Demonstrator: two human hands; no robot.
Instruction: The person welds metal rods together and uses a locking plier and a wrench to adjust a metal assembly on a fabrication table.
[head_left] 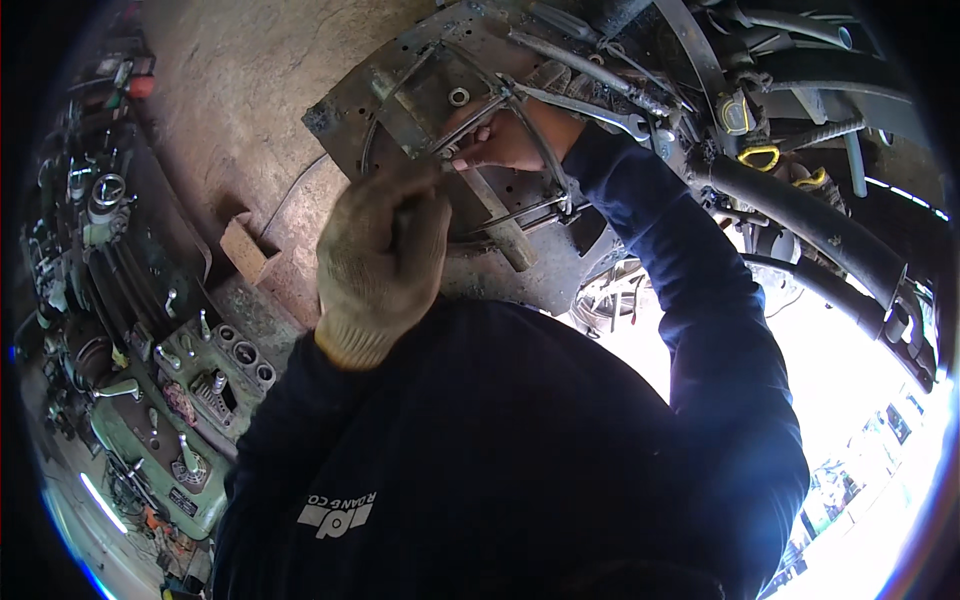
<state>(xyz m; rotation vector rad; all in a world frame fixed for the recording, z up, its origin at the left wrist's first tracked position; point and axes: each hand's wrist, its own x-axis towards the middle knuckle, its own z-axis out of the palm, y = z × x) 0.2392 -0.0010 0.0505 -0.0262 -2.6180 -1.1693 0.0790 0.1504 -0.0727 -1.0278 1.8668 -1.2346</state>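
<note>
My left hand (385, 260), in a pale knitted glove, is closed with its fingers curled; whatever it may hold is hidden. Close to its fingertips, my bare right hand (508, 140) reaches through a frame of thin bent metal rods (540, 135). The right fingers are drawn together by a small metal piece (447, 154), too small to name. Beneath both hands a flat metal bar (505, 230) lies slantwise on a dark steel plate (345, 118) with drilled holes. Beyond the hands, a metal ring (459, 97) rests on the plate.
An open-ended wrench (600, 112) lies beside the rod frame. Steel pipes (810, 225) and a yellow-and-black tape measure (736, 114) crowd the right. At left stands a green machine with levers (150, 440). A brown block (247, 250) sits on the floor.
</note>
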